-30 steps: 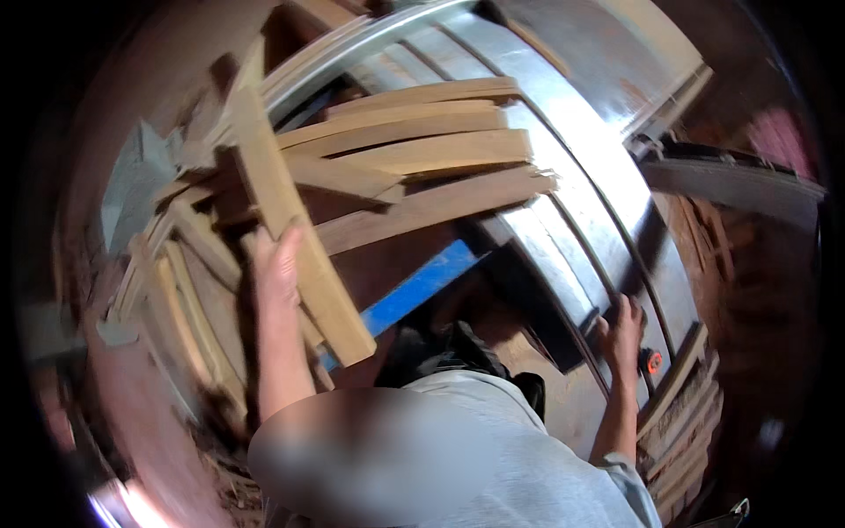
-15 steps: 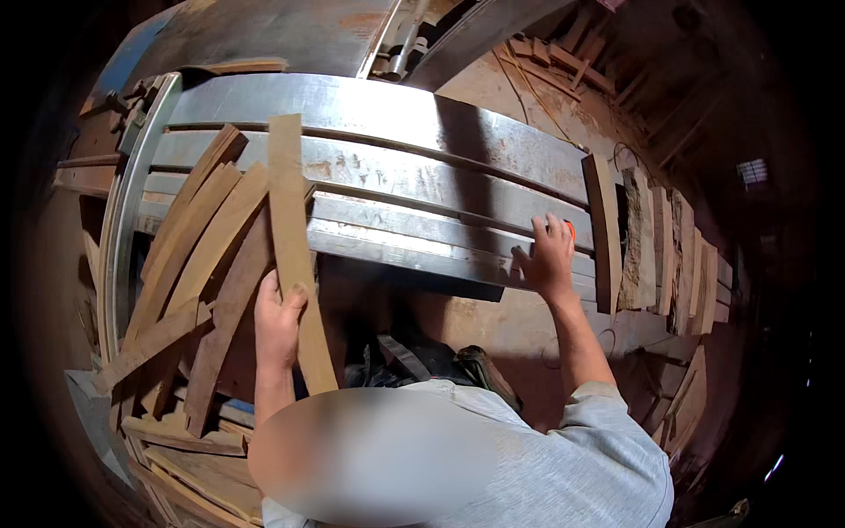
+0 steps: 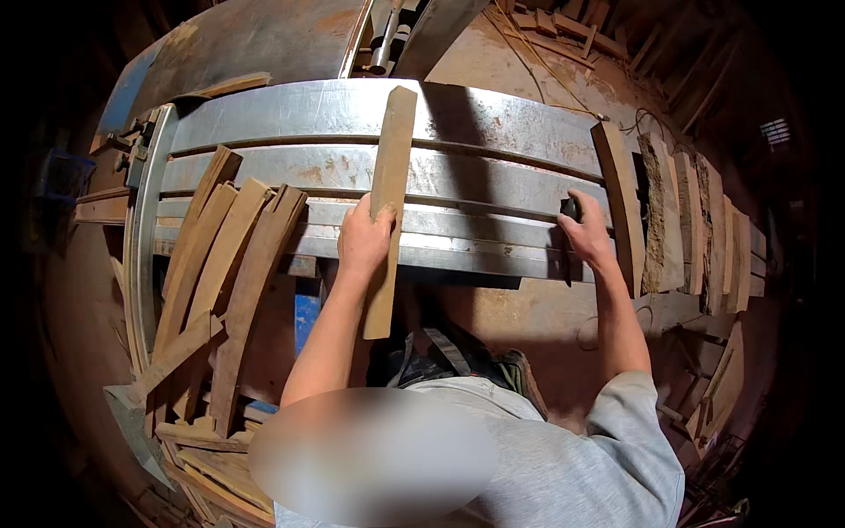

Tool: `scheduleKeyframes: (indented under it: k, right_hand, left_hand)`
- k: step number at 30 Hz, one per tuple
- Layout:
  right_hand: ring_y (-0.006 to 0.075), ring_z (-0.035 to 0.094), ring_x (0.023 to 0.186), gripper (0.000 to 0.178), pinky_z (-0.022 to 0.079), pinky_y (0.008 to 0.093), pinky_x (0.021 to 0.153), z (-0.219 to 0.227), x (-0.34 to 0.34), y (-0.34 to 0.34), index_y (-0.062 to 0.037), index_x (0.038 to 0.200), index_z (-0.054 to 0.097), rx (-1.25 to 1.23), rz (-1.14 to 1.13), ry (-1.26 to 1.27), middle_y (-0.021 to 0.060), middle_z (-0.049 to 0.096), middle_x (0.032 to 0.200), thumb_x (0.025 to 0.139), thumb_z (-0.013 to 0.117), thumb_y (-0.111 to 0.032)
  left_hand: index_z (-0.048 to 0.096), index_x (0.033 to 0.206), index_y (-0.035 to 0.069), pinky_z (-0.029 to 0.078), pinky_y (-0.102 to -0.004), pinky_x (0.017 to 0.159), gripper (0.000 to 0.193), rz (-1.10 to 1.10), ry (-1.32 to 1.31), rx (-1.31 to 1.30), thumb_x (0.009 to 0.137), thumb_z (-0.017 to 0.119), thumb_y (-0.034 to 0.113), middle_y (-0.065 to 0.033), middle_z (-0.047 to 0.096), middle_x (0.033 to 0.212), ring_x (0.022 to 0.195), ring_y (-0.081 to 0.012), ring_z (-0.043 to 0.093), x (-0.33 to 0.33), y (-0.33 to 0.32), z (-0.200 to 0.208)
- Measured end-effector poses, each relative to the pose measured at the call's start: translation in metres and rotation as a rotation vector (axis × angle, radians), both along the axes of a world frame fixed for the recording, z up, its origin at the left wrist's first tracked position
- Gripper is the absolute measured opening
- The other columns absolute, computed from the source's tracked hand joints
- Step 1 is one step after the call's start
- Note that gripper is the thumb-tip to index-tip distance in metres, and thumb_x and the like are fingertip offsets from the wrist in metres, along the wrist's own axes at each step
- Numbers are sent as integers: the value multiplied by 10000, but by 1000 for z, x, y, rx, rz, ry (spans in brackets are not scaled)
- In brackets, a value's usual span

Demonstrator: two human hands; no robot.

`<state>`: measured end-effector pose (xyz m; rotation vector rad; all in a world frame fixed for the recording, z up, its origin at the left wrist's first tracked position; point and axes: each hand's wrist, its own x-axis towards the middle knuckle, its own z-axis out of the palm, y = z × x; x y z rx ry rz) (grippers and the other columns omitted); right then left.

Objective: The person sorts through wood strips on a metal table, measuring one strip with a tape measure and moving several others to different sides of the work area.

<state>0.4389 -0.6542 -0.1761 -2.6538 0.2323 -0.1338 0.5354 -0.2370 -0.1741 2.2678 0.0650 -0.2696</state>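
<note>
Our left grip [image 3: 364, 238] wraps a long, tan wooden board [image 3: 395, 145] over the grooved, silvery metal surface [image 3: 290, 119], best held steady; our right grip [image 3: 590, 233] curls round a small black object [image 3: 570, 209].

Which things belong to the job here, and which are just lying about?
Seem part of it: wooden strip in the left hand; small dark thing in the right hand; metal table; maybe curved wood pieces.

Seem lying about: rough planks; wood on far floor.
</note>
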Motion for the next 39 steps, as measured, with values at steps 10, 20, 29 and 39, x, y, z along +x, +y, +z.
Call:
scheduleKeyframes:
  k: [10,20,29,39]
  right_hand:
    - [299,705,1027,631,607,403,747,51,-51,154,-73,1399,537,2433,-174,543,139,688,1170,972,698,-509]
    - [215,581,1181,701,502,354,989,58,-45,204,30,1525,427,911,543,573,135,584,1310,913,736,-117]
    - [276,573,1303,636,465,436,1122,25,-72,216,9,1512,433,2012,135,723,173,563,1418,1025,626,-353]
    - [191,574,1241,798,486,364,1051,33,-55,190,19,1604,330,1788,347,931,122,580,1387,954,712,-242]
  left_hand:
    - [691,1205,5,538,-471,859,337,-173,-320,-13,916,711,177,-203,690,1051,963,-422,662,-62,10,61]
    - [590,1362,-28,535,-314,819,427,-108,451,-471,1000,661,188,-107,690,1023,885,-166,662,-144,7,68]
    - [570,1385,14,490,-223,752,440,-172,454,-619,962,689,48,-26,643,1077,861,-63,562,-151,7,75]
    - [651,1298,16,544,-356,839,387,-339,138,-352,917,676,82,-91,638,1042,929,-157,657,-139,7,77]
